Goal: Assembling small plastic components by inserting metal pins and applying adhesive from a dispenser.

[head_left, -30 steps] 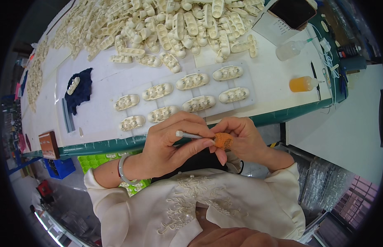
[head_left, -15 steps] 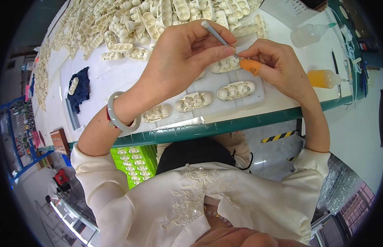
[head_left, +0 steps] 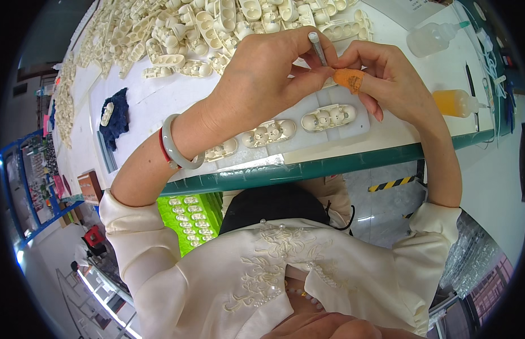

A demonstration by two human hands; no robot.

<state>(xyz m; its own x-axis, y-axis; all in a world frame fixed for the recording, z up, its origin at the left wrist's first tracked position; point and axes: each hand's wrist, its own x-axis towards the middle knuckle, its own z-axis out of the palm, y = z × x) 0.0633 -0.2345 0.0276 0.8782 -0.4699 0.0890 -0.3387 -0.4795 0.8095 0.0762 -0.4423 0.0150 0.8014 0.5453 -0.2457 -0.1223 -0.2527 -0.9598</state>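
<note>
My left hand [head_left: 268, 70] is closed around a slim grey tool with a ribbed metal handle [head_left: 316, 47], its top end sticking up between thumb and fingers. Against its fingertips, my right hand [head_left: 386, 73] is pinched, with an orange finger cot [head_left: 349, 80] on the thumb. What the right fingertips hold is hidden. Below the hands, a cream plastic part with round domes [head_left: 329, 117] lies on a pale translucent plate [head_left: 359, 125]. A second cream part [head_left: 269, 133] and a third one [head_left: 221, 149], half covered by my left forearm, lie to its left.
A large heap of cream parts [head_left: 177, 34] covers the far left. On the right are a clear squeeze bottle [head_left: 429, 39] and one with orange liquid [head_left: 451, 103]. A dark blue cloth [head_left: 116, 121] lies left. Below the green table edge [head_left: 307, 168] sits a green tray [head_left: 208, 248].
Both hands have shifted slightly right and are closer together. The grey tool has turned more upright. The part that showed beneath the fingertips is now mostly covered.
</note>
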